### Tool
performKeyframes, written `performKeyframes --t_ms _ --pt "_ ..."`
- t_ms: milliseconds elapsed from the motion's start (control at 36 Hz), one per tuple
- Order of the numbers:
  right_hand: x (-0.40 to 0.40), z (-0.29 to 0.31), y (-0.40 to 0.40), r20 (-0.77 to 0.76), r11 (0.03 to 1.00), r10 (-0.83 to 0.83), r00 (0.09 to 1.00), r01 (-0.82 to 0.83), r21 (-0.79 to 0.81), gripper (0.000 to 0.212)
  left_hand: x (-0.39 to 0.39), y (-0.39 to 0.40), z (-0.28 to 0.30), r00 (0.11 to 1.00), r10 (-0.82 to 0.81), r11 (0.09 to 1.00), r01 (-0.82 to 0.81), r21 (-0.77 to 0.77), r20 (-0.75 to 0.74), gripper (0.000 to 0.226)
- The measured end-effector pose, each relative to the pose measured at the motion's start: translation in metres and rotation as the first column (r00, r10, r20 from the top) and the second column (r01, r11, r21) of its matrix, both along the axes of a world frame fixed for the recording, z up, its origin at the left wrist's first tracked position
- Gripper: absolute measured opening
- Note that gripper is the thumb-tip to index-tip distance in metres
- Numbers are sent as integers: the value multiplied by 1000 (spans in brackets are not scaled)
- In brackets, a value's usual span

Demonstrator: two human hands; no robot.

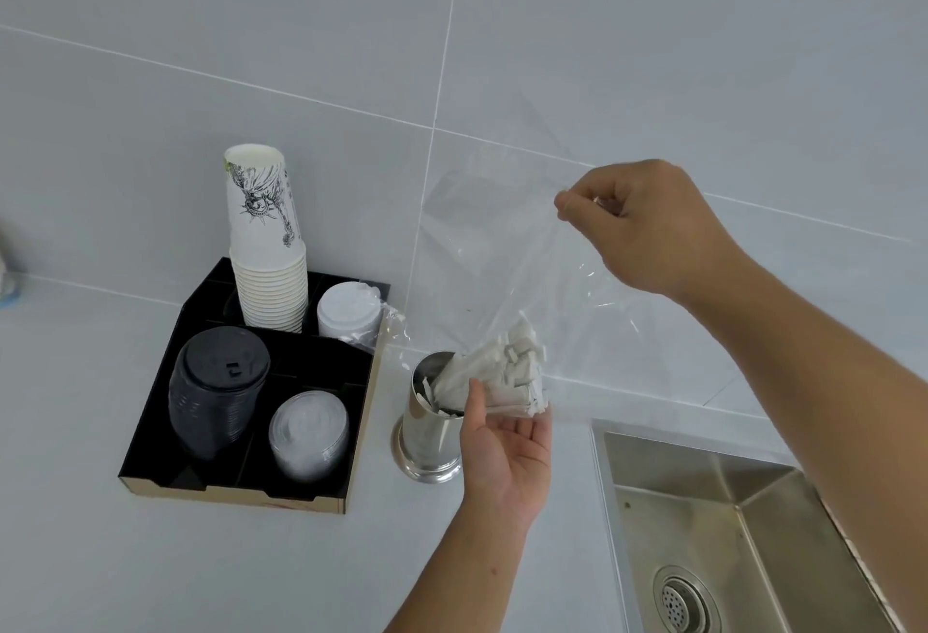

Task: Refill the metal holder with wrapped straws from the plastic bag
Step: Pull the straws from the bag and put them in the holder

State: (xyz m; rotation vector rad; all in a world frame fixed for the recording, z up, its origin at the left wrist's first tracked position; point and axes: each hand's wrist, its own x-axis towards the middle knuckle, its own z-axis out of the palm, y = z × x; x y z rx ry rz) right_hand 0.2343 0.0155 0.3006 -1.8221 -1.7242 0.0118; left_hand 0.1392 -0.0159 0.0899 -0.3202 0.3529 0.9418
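A shiny metal holder [427, 426] stands upright on the white counter, with some wrapped straws inside it. Above it hangs a clear plastic bag [502, 256], tipped so that its mouth points down into the holder. My right hand [638, 225] pinches the bag's upper corner and lifts it high. A bunch of white wrapped straws [507, 371] lies in the bag's lower end, leaning into the holder's rim. My left hand [502, 451] holds that bunch through the plastic, thumb on the left side and fingers underneath.
A black divided tray [211, 477] sits left of the holder with a stack of paper cups [266, 251], black lids [216, 391], clear lids [309, 436] and white lids [349, 311]. A steel sink [728, 532] lies at the lower right. A tiled wall stands behind.
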Motion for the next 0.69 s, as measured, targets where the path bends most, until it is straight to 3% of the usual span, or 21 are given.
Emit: performKeyframes --t_ms 83,194,472,583,694 --pt "3 3 3 -55 1000 15 998 -14 24 22 0 3 -4 1000 -19 999 19 -27 -25 44" --pt "6 -2 13 11 999 -23 1000 24 -40 22 0 3 -6 994 -56 996 50 -68 -90 26" --pt "3 -5 33 12 999 -25 1000 25 -21 18 3 16 -5 999 40 994 -39 -99 12 18" --pt "7 -13 29 -4 991 -22 1000 22 -129 25 6 22 -9 998 58 991 -59 -119 -11 17" --pt "14 -21 21 -88 931 -29 996 -5 -366 40 7 28 -13 996 83 988 -84 -131 -15 17"
